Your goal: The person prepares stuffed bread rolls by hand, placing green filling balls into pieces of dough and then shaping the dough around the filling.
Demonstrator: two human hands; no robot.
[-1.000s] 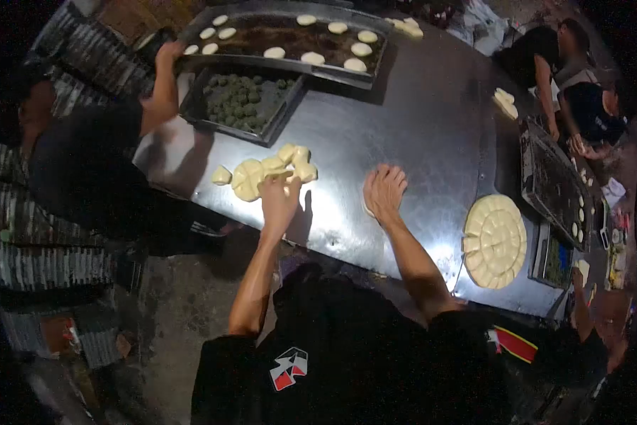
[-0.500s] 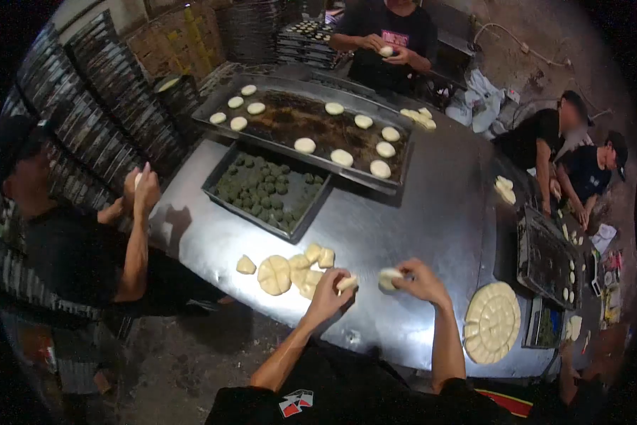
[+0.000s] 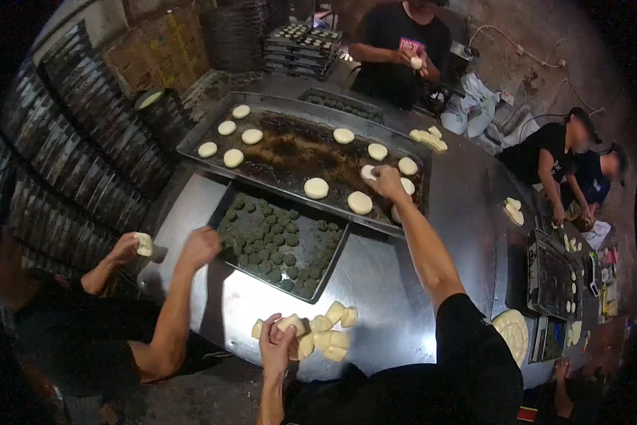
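Right hand (image 3: 386,180) pinching a dough disc (image 3: 367,172) over the tray (image 3: 290,152), set it flat in a gap, while left hand (image 3: 276,345) cups a piece (image 3: 288,324).

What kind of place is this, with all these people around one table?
Most likely a small bakery or pastry workshop. On a metal table sit a large baking tray of pale dough rounds, a smaller tray of dark green filling balls and cut dough pieces. Stacked trays line the wall.

Steel table (image 3: 403,283), stacked trays (image 3: 85,177) along wall, dirt floor (image 3: 545,42)
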